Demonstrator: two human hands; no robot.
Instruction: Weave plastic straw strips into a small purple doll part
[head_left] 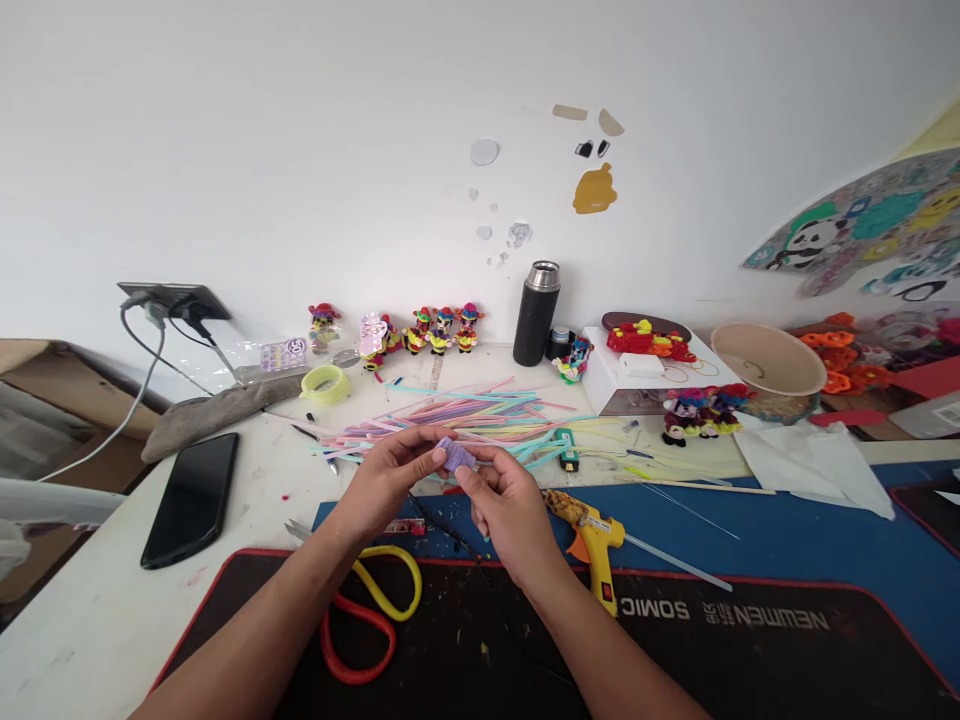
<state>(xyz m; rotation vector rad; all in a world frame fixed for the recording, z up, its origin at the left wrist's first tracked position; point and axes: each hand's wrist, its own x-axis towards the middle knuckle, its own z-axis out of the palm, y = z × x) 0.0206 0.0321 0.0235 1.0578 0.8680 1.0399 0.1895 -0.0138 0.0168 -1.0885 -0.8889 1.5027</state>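
White desk [259, 490]; left hand [388, 478] and right hand [508, 502] pinch a purple piece [455, 456], probably light, soft, best held by its edges; glue gun [598, 545] at its four o'clock.

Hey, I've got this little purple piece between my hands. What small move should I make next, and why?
I'd probably turn the purple piece slightly. Your left hand and right hand pinch it from opposite sides and cover part of it, so a small turn might let you check what's hidden from this view.
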